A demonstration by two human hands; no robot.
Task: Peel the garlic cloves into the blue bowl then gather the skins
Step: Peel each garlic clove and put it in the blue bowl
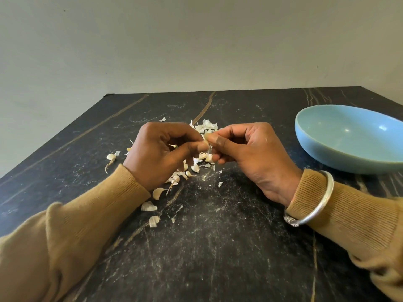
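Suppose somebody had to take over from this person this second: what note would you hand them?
Hands: the left hand and the right hand both pinch one garlic clove above the table.
The blue bowl sits at the right; no garlic in the part that shows.
Other cloves lie by the left hand; skins are heaped behind the hands.
Done: some skin is off.
Left: finish this one, peel the rest into the bowl, gather the skins.
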